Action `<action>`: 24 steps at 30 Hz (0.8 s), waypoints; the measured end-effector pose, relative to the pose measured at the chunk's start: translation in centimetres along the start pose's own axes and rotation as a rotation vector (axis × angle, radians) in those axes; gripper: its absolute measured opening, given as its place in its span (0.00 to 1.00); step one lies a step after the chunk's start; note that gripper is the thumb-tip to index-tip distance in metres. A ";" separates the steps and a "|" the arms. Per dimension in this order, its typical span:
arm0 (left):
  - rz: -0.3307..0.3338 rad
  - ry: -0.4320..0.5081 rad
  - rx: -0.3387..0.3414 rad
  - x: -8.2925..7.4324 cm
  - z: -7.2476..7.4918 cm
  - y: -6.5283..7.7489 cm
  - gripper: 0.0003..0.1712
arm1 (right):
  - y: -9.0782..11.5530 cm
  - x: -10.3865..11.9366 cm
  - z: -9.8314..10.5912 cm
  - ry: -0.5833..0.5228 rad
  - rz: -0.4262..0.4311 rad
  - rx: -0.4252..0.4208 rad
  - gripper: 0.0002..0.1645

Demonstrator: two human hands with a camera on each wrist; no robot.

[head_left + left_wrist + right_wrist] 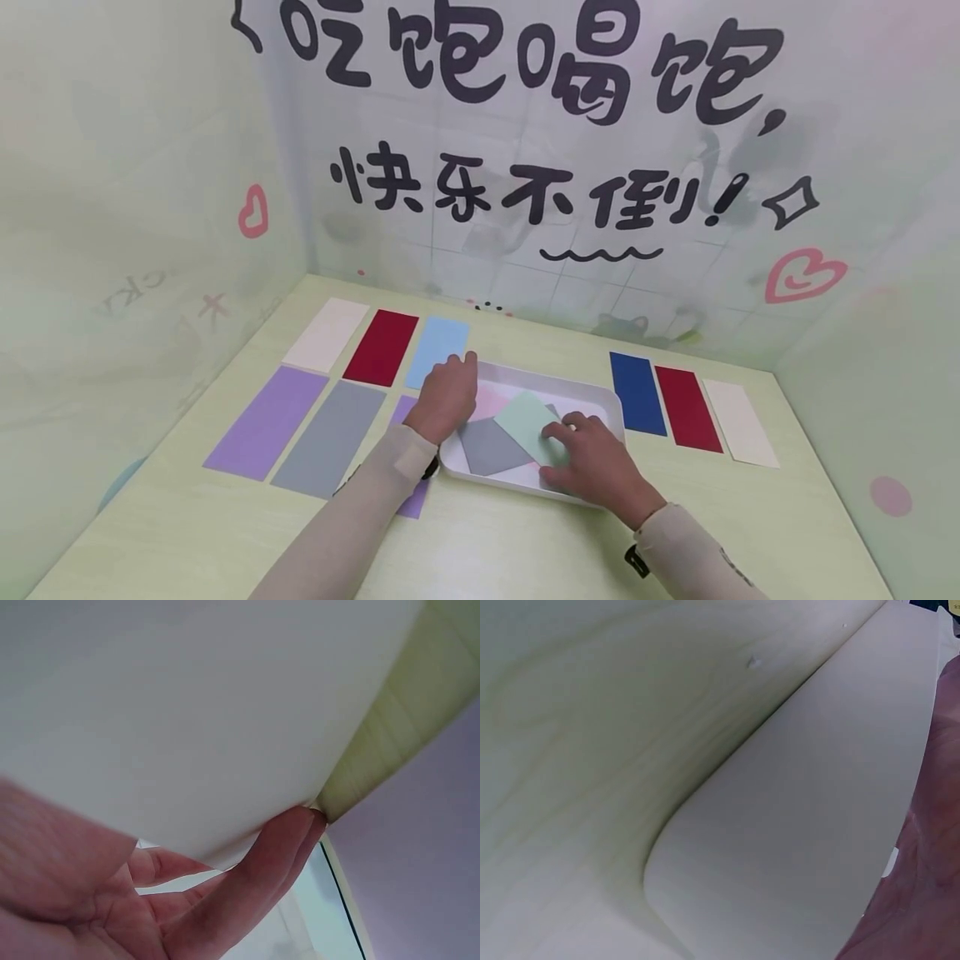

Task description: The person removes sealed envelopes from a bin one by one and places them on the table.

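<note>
A white tray (525, 485) stands on the table with pink (491, 402), grey (495, 448) and pale green (527, 421) paper cards overlapping inside it. My left hand (446, 397) grips the tray's left side near the far corner; in the left wrist view its fingers (244, 896) curl along the white wall. Over the right part of the tray, my right hand (596, 462) has its fingers loosely bent at the green card, with the thumb apart by the near rim. Only the palm edge (937, 825) of that hand shows beside the tray wall in the right wrist view.
Left of the tray, cream (326, 335), red (381, 347) and light blue (437, 346) strips lie behind purple (266, 423) and grey (330, 437) ones. A purple strip (412, 504) is partly under the left arm. Blue (638, 394), red (687, 408) and cream (741, 422) strips lie right.
</note>
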State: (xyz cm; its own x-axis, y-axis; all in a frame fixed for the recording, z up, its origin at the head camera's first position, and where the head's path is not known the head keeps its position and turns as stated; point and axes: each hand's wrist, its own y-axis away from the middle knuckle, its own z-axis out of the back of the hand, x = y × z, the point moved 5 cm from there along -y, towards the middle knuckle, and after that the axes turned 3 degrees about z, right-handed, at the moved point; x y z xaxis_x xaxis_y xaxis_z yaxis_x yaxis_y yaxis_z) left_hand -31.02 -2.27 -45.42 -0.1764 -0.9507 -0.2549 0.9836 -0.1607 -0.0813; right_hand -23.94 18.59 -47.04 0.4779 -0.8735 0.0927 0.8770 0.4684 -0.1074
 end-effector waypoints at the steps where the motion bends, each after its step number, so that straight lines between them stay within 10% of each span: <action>1: 0.001 0.001 0.001 0.0 0.0 0.0 0.22 | 0.0 0.0 0.0 0.001 -0.004 0.000 0.25; 24: 0.040 0.025 0.035 0.2 0.1 -0.2 0.24 | -0.5 -0.1 -0.1 -0.019 -0.003 -0.005 0.22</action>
State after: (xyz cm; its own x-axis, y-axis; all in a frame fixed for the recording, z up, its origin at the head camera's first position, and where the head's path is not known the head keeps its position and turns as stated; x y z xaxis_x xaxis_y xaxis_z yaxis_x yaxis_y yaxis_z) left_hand -31.24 -2.50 -45.35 -0.1378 -0.9497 -0.2813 0.9905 -0.1327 -0.0371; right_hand -24.42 18.48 -47.05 0.4764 -0.8721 0.1116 0.8780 0.4653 -0.1122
